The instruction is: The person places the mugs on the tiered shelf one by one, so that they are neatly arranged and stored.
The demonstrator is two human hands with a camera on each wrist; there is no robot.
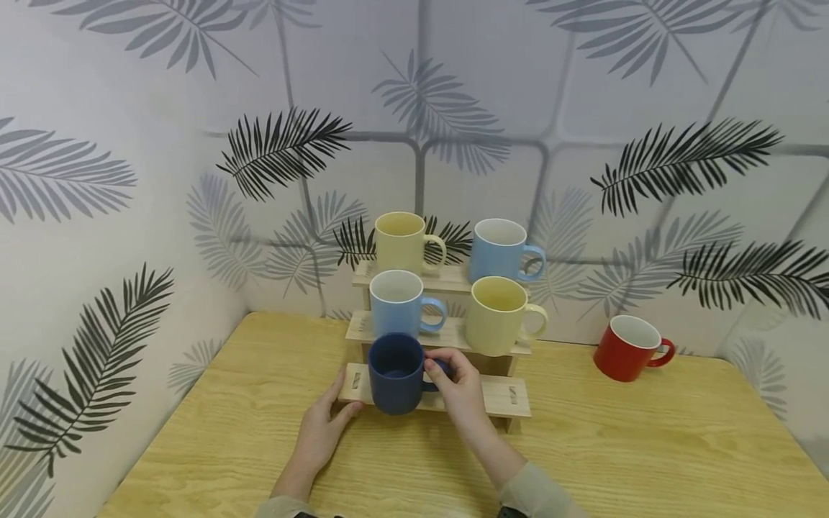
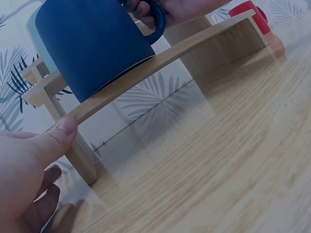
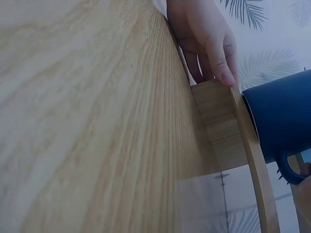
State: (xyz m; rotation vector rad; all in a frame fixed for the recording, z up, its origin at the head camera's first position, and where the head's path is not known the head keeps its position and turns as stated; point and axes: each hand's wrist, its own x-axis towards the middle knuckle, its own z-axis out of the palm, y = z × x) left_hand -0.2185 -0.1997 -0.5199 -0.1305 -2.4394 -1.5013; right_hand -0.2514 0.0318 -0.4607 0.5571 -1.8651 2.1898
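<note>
A dark blue mug (image 1: 396, 373) stands on the lowest step of a three-step wooden rack (image 1: 505, 397), at its left end. My right hand (image 1: 457, 385) holds the mug's handle (image 2: 156, 19), fingers curled round it. My left hand (image 1: 329, 424) lies at the rack's left end, thumb (image 2: 58, 136) pressed on the front edge of the bottom step (image 2: 194, 46). In the right wrist view the mug (image 3: 284, 116) sits on the step (image 3: 252, 160) with the left hand (image 3: 206, 41) behind it.
A light blue mug (image 1: 396, 302) and a cream mug (image 1: 497, 314) sit on the middle step. A cream mug (image 1: 401, 241) and a light blue mug (image 1: 500, 249) are on top. A red mug (image 1: 628, 348) stands on the wooden table (image 1: 648, 446) to the right.
</note>
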